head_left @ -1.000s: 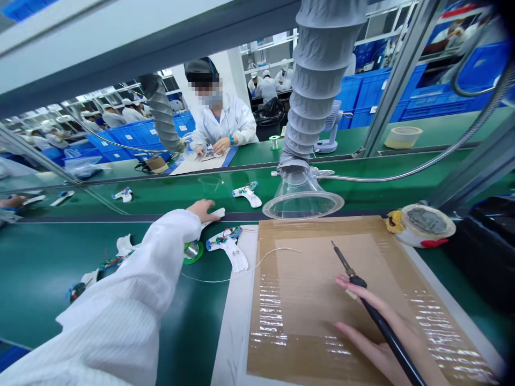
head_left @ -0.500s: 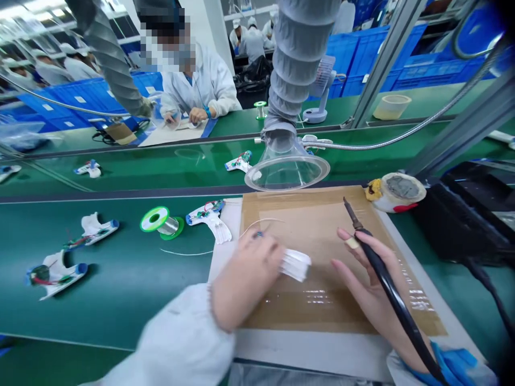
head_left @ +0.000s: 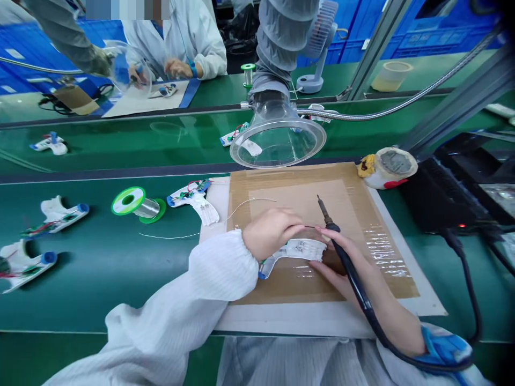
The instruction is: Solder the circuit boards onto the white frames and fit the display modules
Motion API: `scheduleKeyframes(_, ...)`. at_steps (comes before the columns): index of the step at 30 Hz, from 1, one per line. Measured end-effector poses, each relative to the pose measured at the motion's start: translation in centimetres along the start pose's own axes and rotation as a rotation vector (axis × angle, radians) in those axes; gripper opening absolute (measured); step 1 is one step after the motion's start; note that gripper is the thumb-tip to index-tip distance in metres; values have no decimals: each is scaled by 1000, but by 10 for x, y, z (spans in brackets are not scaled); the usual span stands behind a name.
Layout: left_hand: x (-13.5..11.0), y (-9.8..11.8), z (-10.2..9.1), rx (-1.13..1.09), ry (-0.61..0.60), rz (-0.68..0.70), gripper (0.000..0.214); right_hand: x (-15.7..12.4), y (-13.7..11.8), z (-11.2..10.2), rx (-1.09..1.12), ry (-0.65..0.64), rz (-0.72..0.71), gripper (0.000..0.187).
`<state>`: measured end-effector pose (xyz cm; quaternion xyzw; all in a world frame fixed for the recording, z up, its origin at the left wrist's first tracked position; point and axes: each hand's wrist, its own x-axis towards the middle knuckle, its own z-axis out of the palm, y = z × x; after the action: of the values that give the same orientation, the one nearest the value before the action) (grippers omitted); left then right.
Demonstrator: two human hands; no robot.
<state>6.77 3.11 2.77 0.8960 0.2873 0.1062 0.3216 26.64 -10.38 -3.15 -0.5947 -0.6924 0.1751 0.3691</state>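
My left hand (head_left: pixel 274 231) is closed, its thumb and finger pinching one end of a thin dark wire (head_left: pixel 309 227). Below that hand is a white curved plastic housing (head_left: pixel 303 249) with a blue end and a green part, over the taped cardboard (head_left: pixel 269 292). My right hand (head_left: pixel 362 268) has a black soldering iron (head_left: pixel 351 265) resting in its grip, tip pointing up and away. Its index fingertip meets the wire's other end, and its thumb touches the housing's lower right edge. A thin pale strand of solder (head_left: pixel 251 201) curves beside my left hand.
A solder spool (head_left: pixel 139 205) and similar housings (head_left: pixel 195 199) sit on the left. A clear fume hood (head_left: pixel 277 142) hangs above the cardboard's far edge. At right are a round pot (head_left: pixel 392 166) and a black box (head_left: pixel 438 198). A co-worker (head_left: pixel 173 43) sits opposite.
The view has tipped down. My left hand has turned the white housing and now pinches a wire. My right hand has come left to meet the housing and wire, still with the soldering iron.
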Motion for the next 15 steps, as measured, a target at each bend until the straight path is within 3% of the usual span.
scheduleKeyframes(6,-3,-9,-10,-397,106,-192,40,8,5,-9,16,-53,-109,63)
scheduleKeyframes(9,-8,-29,-21,-316,245,-237,38,15,12,-10,50,-105,-126,63)
scheduleKeyframes(12,-11,-49,-24,-19,426,-232,18,24,18,-6,68,-130,-103,63)
scheduleKeyframes(15,-17,-57,-21,161,447,-165,12,28,15,-5,45,-68,-82,56)
